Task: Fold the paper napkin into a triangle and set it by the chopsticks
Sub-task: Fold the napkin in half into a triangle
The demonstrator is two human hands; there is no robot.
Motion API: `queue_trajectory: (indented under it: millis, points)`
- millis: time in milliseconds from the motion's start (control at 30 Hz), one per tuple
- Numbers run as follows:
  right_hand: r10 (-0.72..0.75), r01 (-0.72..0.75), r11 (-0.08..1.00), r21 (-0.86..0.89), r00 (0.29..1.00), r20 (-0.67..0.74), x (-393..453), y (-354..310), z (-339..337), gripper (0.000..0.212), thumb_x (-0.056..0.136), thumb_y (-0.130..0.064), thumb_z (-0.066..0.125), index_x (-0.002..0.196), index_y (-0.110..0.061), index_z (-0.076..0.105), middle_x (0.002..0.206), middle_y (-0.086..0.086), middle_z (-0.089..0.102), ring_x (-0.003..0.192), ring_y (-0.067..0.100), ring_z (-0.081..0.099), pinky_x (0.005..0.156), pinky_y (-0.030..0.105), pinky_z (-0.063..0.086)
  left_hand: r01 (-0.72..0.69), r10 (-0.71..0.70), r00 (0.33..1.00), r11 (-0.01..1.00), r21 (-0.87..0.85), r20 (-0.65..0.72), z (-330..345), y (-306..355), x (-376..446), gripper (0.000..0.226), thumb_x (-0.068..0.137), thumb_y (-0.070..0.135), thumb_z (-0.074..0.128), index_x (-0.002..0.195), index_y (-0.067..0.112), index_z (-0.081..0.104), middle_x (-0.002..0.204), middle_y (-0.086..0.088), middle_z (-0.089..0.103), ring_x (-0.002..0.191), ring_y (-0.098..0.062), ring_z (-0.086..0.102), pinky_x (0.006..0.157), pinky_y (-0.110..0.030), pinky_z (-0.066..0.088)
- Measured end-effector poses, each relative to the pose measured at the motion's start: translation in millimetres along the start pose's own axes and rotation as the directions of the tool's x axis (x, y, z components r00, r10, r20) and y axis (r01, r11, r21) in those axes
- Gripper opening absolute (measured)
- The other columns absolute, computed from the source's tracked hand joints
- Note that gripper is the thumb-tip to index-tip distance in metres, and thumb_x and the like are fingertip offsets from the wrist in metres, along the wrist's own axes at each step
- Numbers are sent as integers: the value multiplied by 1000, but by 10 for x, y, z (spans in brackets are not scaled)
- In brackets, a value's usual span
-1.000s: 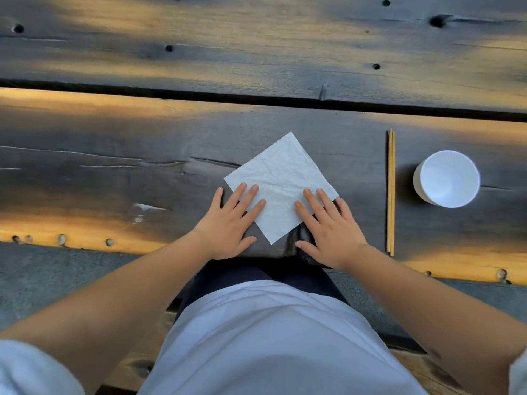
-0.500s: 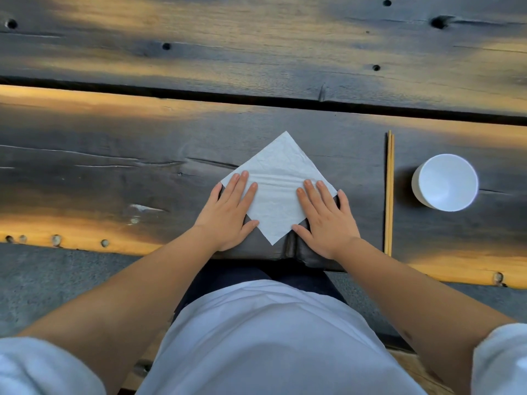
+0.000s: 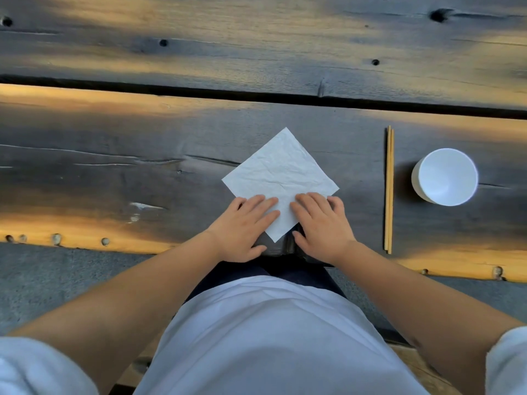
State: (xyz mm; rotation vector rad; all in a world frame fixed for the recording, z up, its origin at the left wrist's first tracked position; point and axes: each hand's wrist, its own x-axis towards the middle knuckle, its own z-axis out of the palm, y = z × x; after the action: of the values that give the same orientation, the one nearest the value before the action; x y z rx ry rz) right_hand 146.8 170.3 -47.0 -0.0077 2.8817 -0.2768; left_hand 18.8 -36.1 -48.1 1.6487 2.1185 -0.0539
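A white paper napkin point(image 3: 281, 175) lies flat on the dark wooden table, turned like a diamond with one corner toward me. My left hand point(image 3: 245, 226) rests flat on its lower left edge, fingers spread. My right hand point(image 3: 320, 223) presses flat on its lower right edge. Neither hand grips the paper. A pair of wooden chopsticks point(image 3: 389, 189) lies straight, pointing away from me, a short way right of the napkin.
A white cup point(image 3: 446, 178) stands right of the chopsticks. The table point(image 3: 114, 172) is made of wide planks with a dark gap across the back. Its near edge runs just under my wrists.
Both hands have slid back along the napkin toward its near corner, closer together. The napkin has stayed flat and turned slightly into a squarer diamond.
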Motion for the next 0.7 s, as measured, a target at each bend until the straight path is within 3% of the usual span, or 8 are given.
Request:
queue_trajectory:
  millis: [167, 300, 500, 700]
  points:
    - [7, -10, 999, -44, 997, -71, 68, -188, -14, 29, 73, -20, 54, 101, -14, 57, 114, 3, 59, 106, 27, 53, 88, 44, 33, 35, -35, 999, 999, -37, -16, 41, 59, -24, 85, 77, 58, 52, 145, 11, 33, 157, -13, 26, 140, -33, 27, 104, -47, 30]
    - [-10, 10, 1000, 0, 989, -146, 83, -193, -39, 6, 78, -16, 57, 82, -16, 61, 99, 1, 63, 96, 26, 58, 83, 43, 38, 21, -22, 999, 998, -56, -29, 41, 60, -44, 83, 80, 56, 53, 147, 12, 30, 158, -14, 23, 138, -32, 29, 102, -46, 33]
    - [50, -14, 974, 226, 987, -156, 89, -181, -193, 5, 83, -18, 60, 83, -16, 64, 105, -2, 68, 103, 25, 60, 80, 39, 39, 174, -187, 974, 979, -110, -124, -61, -14, -33, 82, 78, 55, 60, 144, 13, 36, 155, -8, 33, 135, -28, 34, 97, -44, 32]
    - [116, -83, 952, 295, 989, -96, 183, -123, -396, 12, 89, -21, 52, 81, -17, 60, 74, -2, 63, 76, 26, 57, 69, 37, 36, 247, -293, 935, 942, -229, -198, -188, -181, 11, 45, 84, 34, 64, 124, 17, 58, 138, -4, 52, 124, -28, 45, 90, -43, 31]
